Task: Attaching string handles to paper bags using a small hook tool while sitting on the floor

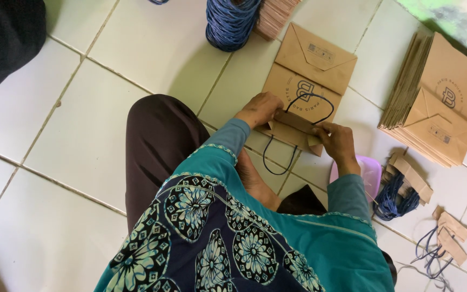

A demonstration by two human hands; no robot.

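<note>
Patterned teal garment [228, 243] fills the lower frame at 6 o'clock; dark-trousered knee [158, 140] folded at 9 o'clock. Person seated on white tiled floor [55, 135].

Flat brown paper bag [304, 86] lies on the tiles just past centre, toward 1 o'clock, base flap folded over. Left hand [259, 110] rests on the bag's near edge, fingers curled and pressed down on a brown card strip [297, 122]. Right hand [337, 141] pinches the strip's other end between thumb and fingertips. Dark blue cord handle [307, 103] loops over the bag; a second loop hangs below the edge.

Judgement: bag light, thin, stiff along creases but easily dented; cord limp, slides freely. Best held at the reinforced top edge, flat against the floor.

Surroundings: stack of like bags [433, 103] at 3 o'clock; cord bundle with strips [401, 194] at 4 o'clock; pink tub [371, 173] beside right wrist; blue cord coil [231, 21] at 12 o'clock.
</note>
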